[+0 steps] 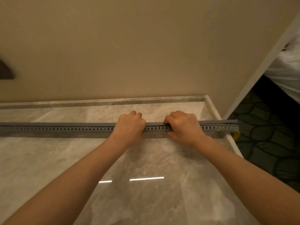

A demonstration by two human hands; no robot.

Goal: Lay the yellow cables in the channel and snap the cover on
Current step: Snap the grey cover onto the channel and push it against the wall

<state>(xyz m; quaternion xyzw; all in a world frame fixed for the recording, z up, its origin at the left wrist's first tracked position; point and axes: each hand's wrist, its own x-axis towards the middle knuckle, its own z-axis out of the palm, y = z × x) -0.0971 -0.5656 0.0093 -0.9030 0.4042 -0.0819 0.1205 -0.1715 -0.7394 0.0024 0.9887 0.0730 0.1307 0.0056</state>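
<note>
Two hands on one long grey channel, largest things first. Beige wall fills the upper half of the frame. Marble floor fills the lower half, glossy, with a pale border strip running along the wall and down the right side. Dark patterned carpet sits at the right edge past the border, white fabric in the upper right corner.

Grey channel lies flat on the marble, running from the left edge of the frame across the middle to the right border, where its end juts just over the carpet. A row of small slots shows along its near side. The cover sits on top along most of the length; at the far right end it looks slightly lifted, with a gap. Yellow cables show only at that right end, a sliver in the gap and a loop hanging below the end onto the carpet.

My left hand is centre frame, curled into a loose fist over the channel, fingers bent down on the far side, heel on the near side. My right hand is just right of it, near but apart, fingers curled together and pressing on the cover's top edge, thumb low against the near wall. Both hands clamp the channel from above.
</note>
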